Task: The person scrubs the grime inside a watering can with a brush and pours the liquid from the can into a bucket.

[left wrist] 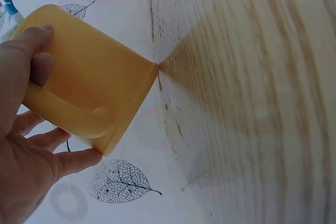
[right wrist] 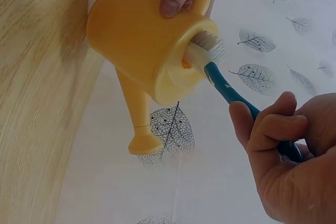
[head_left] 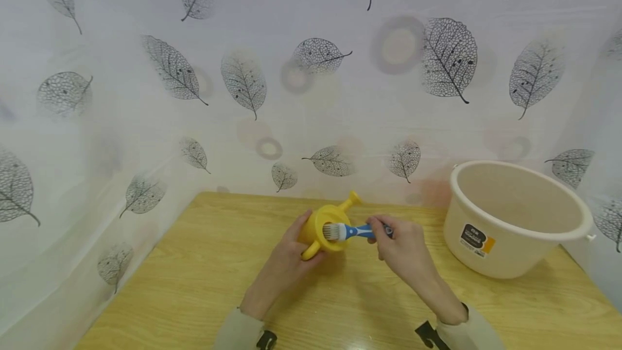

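Note:
My left hand (head_left: 286, 258) grips a small yellow toy watering can (right wrist: 131, 35) by its body and handle, thumb pressed on its side in the left wrist view. The can is tilted, its top opening toward my right hand and its base edge right at the tabletop. In the head view its spout (head_left: 348, 200) points away to the right. My right hand (head_left: 405, 247) holds a brush by its blue handle (head_left: 359, 231), fingers curled round it. The pale bristles (right wrist: 207, 43) lie at the can's opening, and part of the brush head is inside the rim.
A wooden table (head_left: 194, 263) lies under both hands. At its right stands a large cream bucket (head_left: 486, 236) with a black and orange label. A whitish sheet (head_left: 272, 26) printed with dark leaves hangs behind the table and along its sides.

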`<state>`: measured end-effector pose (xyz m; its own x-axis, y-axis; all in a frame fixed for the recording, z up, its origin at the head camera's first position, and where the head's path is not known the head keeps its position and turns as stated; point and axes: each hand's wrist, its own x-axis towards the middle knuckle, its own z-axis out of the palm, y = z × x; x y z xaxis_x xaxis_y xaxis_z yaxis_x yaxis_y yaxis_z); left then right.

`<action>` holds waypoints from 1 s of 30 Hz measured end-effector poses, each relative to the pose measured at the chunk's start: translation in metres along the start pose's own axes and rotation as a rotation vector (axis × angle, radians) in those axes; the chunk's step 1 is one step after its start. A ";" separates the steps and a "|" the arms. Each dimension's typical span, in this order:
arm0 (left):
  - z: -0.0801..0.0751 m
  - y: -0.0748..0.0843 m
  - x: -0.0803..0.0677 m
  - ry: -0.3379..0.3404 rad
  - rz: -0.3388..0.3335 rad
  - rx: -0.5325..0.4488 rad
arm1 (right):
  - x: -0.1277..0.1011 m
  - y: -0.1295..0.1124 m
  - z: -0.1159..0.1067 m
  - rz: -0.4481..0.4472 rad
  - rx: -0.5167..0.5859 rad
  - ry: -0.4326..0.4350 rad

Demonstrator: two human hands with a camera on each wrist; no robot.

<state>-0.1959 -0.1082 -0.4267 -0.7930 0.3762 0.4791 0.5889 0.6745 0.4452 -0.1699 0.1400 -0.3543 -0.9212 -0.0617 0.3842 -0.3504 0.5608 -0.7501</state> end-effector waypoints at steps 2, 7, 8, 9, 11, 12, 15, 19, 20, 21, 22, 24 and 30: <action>0.000 -0.001 0.000 0.009 0.008 0.002 | 0.000 -0.001 -0.001 0.002 0.006 0.004; 0.000 -0.001 0.000 0.012 0.005 0.006 | -0.001 -0.003 -0.003 0.003 0.003 0.021; 0.000 -0.001 0.000 0.010 0.001 0.005 | -0.001 -0.003 -0.004 0.006 0.004 0.022; 0.000 -0.001 0.000 0.008 -0.001 0.003 | -0.001 -0.004 -0.004 0.008 0.003 0.023; 0.000 -0.001 0.000 0.006 -0.001 -0.001 | -0.001 -0.005 -0.005 0.017 0.005 0.022; 0.000 -0.001 0.000 0.004 -0.001 -0.004 | -0.001 -0.005 -0.006 0.020 0.005 0.022; 0.000 -0.001 0.000 0.007 0.003 -0.011 | -0.002 -0.006 -0.007 0.032 0.001 0.020; 0.000 -0.001 0.000 0.013 0.001 -0.022 | -0.002 -0.007 -0.009 0.051 0.000 0.018; 0.000 -0.001 0.000 0.013 0.000 -0.026 | -0.002 -0.007 -0.010 0.053 0.000 0.018; 0.000 -0.002 -0.001 0.012 -0.001 -0.030 | -0.002 -0.007 -0.011 0.055 0.000 0.019; 0.001 -0.002 -0.001 0.011 -0.001 -0.030 | -0.002 -0.007 -0.011 0.054 -0.002 0.022; 0.000 -0.002 -0.001 0.010 -0.004 -0.031 | -0.003 -0.006 -0.012 0.048 -0.005 0.027; -0.001 -0.001 0.000 0.008 -0.002 -0.014 | -0.002 -0.007 -0.015 0.029 -0.020 0.052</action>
<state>-0.1958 -0.1096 -0.4260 -0.7931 0.3696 0.4841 0.5893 0.6666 0.4565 -0.1629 0.1489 -0.3416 -0.9207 -0.0025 0.3903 -0.3198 0.5783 -0.7505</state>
